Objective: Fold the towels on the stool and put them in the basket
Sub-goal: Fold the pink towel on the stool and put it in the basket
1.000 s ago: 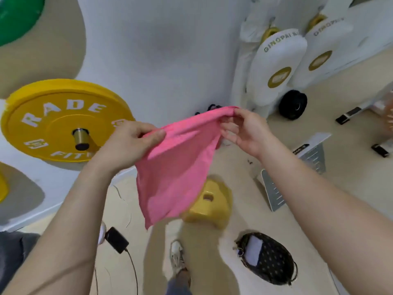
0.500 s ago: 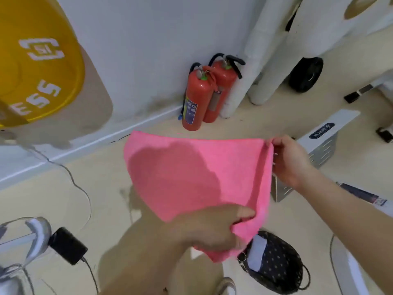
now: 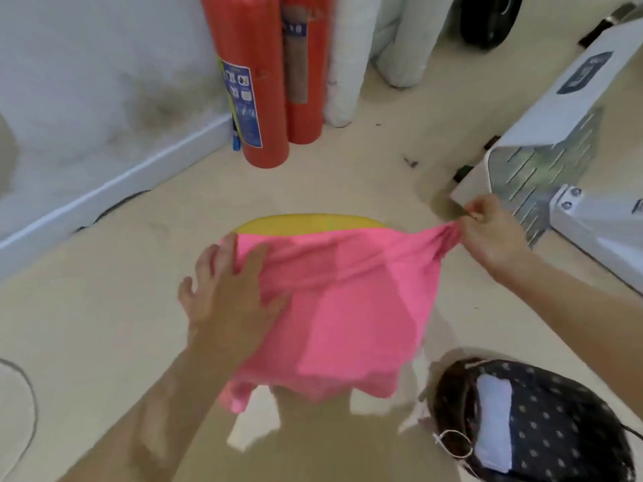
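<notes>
A pink towel (image 3: 341, 307) lies spread over the yellow stool (image 3: 309, 223), hiding all but the stool's far rim. My left hand (image 3: 229, 290) rests flat on the towel's left edge, fingers straight and spread, thumb on the cloth. My right hand (image 3: 494, 234) pinches the towel's bunched right corner and holds it taut past the stool's side. The black dotted basket (image 3: 556, 422) sits on the floor at the lower right with a white folded towel (image 3: 494, 422) inside.
Two red fire extinguishers (image 3: 250, 81) stand against the wall ahead, beside white wrapped rolls (image 3: 351, 57). A white and metal machine (image 3: 556, 144) sits at the right, just behind my right hand. A cable (image 3: 24, 387) runs along the floor at left.
The towel came down from the air onto the stool. My left hand let go of its grip and now presses flat on the cloth; my right hand still pinches its corner. The view tilted downward.
</notes>
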The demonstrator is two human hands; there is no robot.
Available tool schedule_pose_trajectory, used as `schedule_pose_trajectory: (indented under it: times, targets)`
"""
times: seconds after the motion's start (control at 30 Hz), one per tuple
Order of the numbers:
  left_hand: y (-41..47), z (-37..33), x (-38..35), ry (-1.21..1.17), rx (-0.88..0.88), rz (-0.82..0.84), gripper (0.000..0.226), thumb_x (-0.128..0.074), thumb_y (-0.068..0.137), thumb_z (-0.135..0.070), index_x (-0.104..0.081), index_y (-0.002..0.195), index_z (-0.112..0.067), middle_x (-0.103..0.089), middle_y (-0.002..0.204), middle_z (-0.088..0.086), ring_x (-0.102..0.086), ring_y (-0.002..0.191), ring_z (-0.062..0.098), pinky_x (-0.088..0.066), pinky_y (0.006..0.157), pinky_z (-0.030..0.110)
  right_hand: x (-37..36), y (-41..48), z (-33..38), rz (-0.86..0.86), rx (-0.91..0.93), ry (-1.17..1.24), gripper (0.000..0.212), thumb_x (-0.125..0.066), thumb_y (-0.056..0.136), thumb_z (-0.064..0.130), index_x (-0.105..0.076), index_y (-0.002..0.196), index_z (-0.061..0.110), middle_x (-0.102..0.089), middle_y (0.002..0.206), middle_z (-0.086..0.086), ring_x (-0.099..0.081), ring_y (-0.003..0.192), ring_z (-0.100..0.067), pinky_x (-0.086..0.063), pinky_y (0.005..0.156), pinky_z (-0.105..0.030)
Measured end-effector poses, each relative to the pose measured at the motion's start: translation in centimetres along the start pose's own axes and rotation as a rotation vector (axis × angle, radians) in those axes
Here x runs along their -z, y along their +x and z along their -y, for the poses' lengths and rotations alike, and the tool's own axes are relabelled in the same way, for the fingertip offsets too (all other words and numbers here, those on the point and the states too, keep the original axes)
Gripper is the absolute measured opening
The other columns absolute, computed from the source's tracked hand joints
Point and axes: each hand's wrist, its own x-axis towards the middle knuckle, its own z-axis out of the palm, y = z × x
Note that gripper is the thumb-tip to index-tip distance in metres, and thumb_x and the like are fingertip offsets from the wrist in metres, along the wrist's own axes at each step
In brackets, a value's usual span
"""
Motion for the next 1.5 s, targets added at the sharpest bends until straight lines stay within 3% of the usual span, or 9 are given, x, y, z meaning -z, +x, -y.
schedule_pose_trajectory:
  times: [0.17,0.43,0.57,0.8,0.93,1.03,1.2,1.37,1.5]
  targets:
    - [2.4,1.4,-0.5,-0.328,0.139,0.046,0.096,-0.055,0.068,-0.078,-0.006,0.144,-0.048,-0.037,0.141,0.012,-0.050,0.119,0.040,-0.041,0.097,0.044,-5.6,-4.8,2.3,0.192,0.611,-0.121,0.059,-0.048,0.090,0.052,-0.038,0.140,0.024,-0.041,0.143,-0.008,-0.035,0.134,-0.027,-0.024,0.113,-0.035]
    - [6.1,-3.9,-1.6,0.007,-0.023,0.130,0.096,-0.035,0.072,-0.085,-0.003,0.147,-0.033,-0.044,0.132,0.020,-0.051,0.118,0.038,-0.042,0.093,0.039,-3.7,1.6,2.2,0.223,0.499,-0.270,0.053,-0.035,0.094,0.055,-0.042,0.137,0.024,-0.056,0.133,-0.010,-0.051,0.121,-0.027,-0.039,0.101,-0.034]
    - [7.9,-4.9,-1.2,-0.318,-0.058,0.317,0.070,-0.041,0.082,-0.074,-0.033,0.134,-0.027,-0.061,0.107,0.004,-0.066,0.089,0.028,-0.055,0.072,0.035,-3.3,1.7,0.8,-0.033,0.532,-0.455,0.052,-0.030,0.092,0.046,-0.037,0.140,0.026,-0.039,0.148,-0.007,-0.041,0.130,-0.029,-0.038,0.102,-0.043]
    - [10.2,-5.3,-2.3,-0.393,-0.238,-0.323,0.022,-0.054,0.092,-0.036,-0.052,0.085,-0.015,-0.059,0.087,0.008,-0.054,0.088,0.029,-0.032,0.067,0.034,-4.5,-3.0,0.1,-0.074,0.818,-0.529,0.065,-0.013,0.082,0.048,-0.035,0.142,0.033,-0.037,0.149,-0.002,-0.038,0.132,-0.024,-0.039,0.096,-0.046]
    - [10.5,-4.5,-3.0,-0.596,-0.116,-0.432,0.029,-0.063,0.085,-0.041,-0.050,0.089,-0.016,-0.058,0.092,0.007,-0.056,0.091,0.029,-0.040,0.075,0.035,-3.2,-1.3,-2.6,-0.033,0.596,-0.538,0.067,-0.014,0.086,0.068,-0.017,0.148,0.041,-0.019,0.158,0.002,-0.021,0.143,-0.021,-0.028,0.108,-0.048]
    - [8.4,-2.8,-4.9,-0.686,0.011,-0.223,0.041,-0.058,0.083,-0.056,-0.048,0.098,-0.018,-0.059,0.096,0.005,-0.058,0.090,0.025,-0.049,0.081,0.040,-1.6,-0.2,-3.9,0.055,0.426,-0.344,0.076,-0.033,0.086,0.069,-0.013,0.151,0.034,-0.015,0.160,-0.004,-0.019,0.145,-0.025,-0.019,0.117,-0.040]
    - [3.1,2.2,-9.3,-0.918,0.329,0.420,0.048,-0.048,0.082,-0.063,-0.055,0.117,-0.031,-0.057,0.120,0.003,-0.058,0.107,0.024,-0.056,0.073,0.044,-0.7,0.3,-9.4,0.469,-0.241,0.730,0.072,-0.036,0.084,0.075,-0.059,0.124,0.020,-0.063,0.125,-0.008,-0.059,0.113,-0.027,-0.044,0.096,-0.038]
    - [0.4,2.8,-12.3,-0.920,0.347,0.775,0.034,-0.054,0.084,-0.014,-0.059,0.117,-0.014,-0.069,0.109,0.020,-0.068,0.101,0.033,-0.055,0.067,0.038,-3.7,-1.3,-16.5,0.710,-0.556,0.572,0.050,-0.036,0.092,0.054,-0.057,0.100,0.009,-0.059,0.117,-0.016,-0.050,0.117,-0.035,-0.035,0.095,-0.057]
    - [0.3,2.2,-12.1,-0.928,0.313,0.730,0.050,-0.059,0.061,-0.004,-0.063,0.111,-0.008,-0.071,0.102,0.017,-0.065,0.098,0.027,-0.055,0.077,0.036,-3.5,-1.3,-17.1,0.667,-0.560,0.725,0.028,-0.047,0.093,0.032,-0.052,0.075,0.012,-0.053,0.070,-0.008,-0.048,0.067,-0.019,-0.048,0.065,-0.033]
